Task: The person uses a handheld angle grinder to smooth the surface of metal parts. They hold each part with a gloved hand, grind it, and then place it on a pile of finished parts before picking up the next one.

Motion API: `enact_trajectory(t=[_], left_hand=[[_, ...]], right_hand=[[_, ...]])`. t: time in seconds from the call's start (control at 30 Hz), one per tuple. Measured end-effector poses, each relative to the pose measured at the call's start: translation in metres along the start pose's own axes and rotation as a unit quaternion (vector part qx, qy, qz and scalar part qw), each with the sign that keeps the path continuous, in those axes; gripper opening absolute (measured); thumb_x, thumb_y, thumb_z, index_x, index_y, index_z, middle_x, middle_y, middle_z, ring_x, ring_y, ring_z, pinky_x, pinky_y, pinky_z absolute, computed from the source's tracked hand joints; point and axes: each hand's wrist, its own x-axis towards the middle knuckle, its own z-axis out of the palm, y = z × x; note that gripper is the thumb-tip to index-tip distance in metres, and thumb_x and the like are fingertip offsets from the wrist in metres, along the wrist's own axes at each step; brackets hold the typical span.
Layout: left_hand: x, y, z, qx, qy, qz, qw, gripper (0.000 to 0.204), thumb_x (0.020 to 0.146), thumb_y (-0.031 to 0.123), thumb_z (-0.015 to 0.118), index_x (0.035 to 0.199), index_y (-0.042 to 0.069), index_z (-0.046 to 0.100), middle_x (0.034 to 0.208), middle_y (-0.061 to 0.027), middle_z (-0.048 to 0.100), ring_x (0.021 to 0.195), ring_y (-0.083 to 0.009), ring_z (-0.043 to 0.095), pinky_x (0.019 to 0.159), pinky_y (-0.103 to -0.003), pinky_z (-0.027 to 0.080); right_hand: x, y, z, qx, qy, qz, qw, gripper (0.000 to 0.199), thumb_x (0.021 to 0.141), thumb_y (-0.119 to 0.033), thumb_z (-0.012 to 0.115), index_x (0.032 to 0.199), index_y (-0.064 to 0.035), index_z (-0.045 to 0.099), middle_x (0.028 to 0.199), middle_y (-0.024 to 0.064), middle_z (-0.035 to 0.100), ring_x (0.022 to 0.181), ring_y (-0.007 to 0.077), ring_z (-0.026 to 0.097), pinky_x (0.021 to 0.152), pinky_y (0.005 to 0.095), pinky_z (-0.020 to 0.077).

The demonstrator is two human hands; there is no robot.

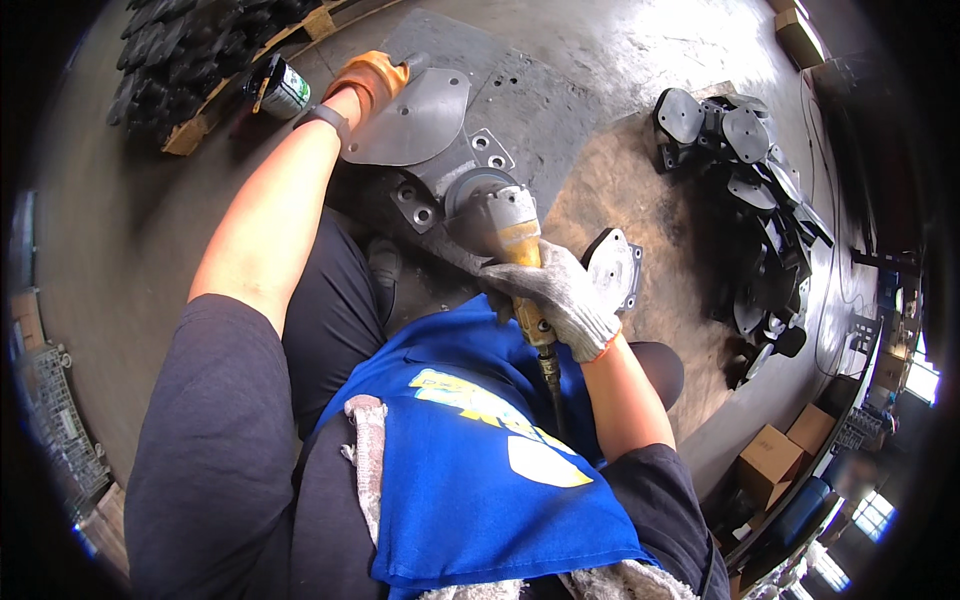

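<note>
My left hand (368,82), in an orange glove, grips the far left edge of a dark metal bracket (415,115). The bracket has a broad rounded plate with small holes and, below it, flanges with bolt holes. My right hand (560,295), in a pale knit glove, is wrapped round the yellow body of an angle grinder (520,240). The grinder's round disc (470,190) is against or just over the bracket's near side; exact contact is hidden. A hose fitting (548,370) runs from the grinder's rear toward my lap.
Another bracket (612,265) lies right of my right hand. Farther right is a heap of similar brackets (745,135). At the upper left, dark parts are stacked on a wooden pallet (190,132), with a small bucket (283,92) beside it. Cardboard boxes (768,460) stand lower right.
</note>
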Motion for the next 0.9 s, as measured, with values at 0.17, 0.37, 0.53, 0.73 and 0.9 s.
enact_trajectory(t=[0.17,0.37,0.53,0.73,0.9], left_hand=[[-0.017,0.010,-0.016,0.109,-0.026,0.087,0.990,0.035,0.097,0.024,0.050,0.131,0.025,0.054,0.123,-0.0097,0.065,0.112,-0.0290,0.064,0.096,-0.041,0.054],[0.009,-0.004,0.015,0.112,0.057,0.086,0.988,0.035,0.097,0.037,0.049,0.119,0.016,0.065,0.115,-0.0139,0.068,0.108,-0.0332,0.065,0.092,-0.040,0.054],[0.016,-0.005,0.021,0.137,0.034,0.090,0.986,0.034,0.099,0.034,0.047,0.126,0.020,0.062,0.120,-0.0112,0.067,0.110,-0.0294,0.065,0.096,-0.040,0.053],[-0.006,0.005,-0.002,0.179,0.023,0.087,0.980,0.035,0.095,0.034,0.053,0.127,0.022,0.059,0.119,-0.0115,0.066,0.110,-0.0293,0.066,0.094,-0.039,0.054],[0.009,-0.004,0.012,0.250,0.012,0.115,0.961,0.036,0.094,0.039,0.051,0.126,0.023,0.057,0.125,-0.0083,0.065,0.114,-0.0291,0.064,0.098,-0.041,0.052]], right_hand=[[0.002,-0.009,0.006,0.012,0.004,-0.009,1.000,0.027,0.085,-0.022,0.074,0.095,-0.0010,0.062,0.073,0.0063,0.063,0.060,0.0145,0.060,0.057,0.0267,0.0485],[0.000,-0.004,-0.004,0.021,0.013,0.003,1.000,0.034,0.084,-0.022,0.077,0.105,-0.0013,0.061,0.074,0.0060,0.063,0.058,0.0144,0.061,0.053,0.0249,0.0478],[0.002,-0.007,0.000,0.030,0.022,-0.018,0.999,0.030,0.085,-0.023,0.074,0.100,-0.0011,0.061,0.074,0.0071,0.064,0.060,0.0145,0.061,0.056,0.0253,0.0481],[-0.003,-0.007,-0.006,0.008,0.039,-0.014,0.999,0.026,0.085,-0.027,0.071,0.089,-0.0022,0.063,0.071,0.0072,0.063,0.060,0.0148,0.060,0.058,0.0265,0.0480],[0.002,-0.003,-0.010,-0.015,0.046,-0.016,0.999,0.028,0.084,-0.027,0.072,0.092,-0.0015,0.063,0.070,0.0073,0.063,0.060,0.0149,0.060,0.058,0.0267,0.0486]])
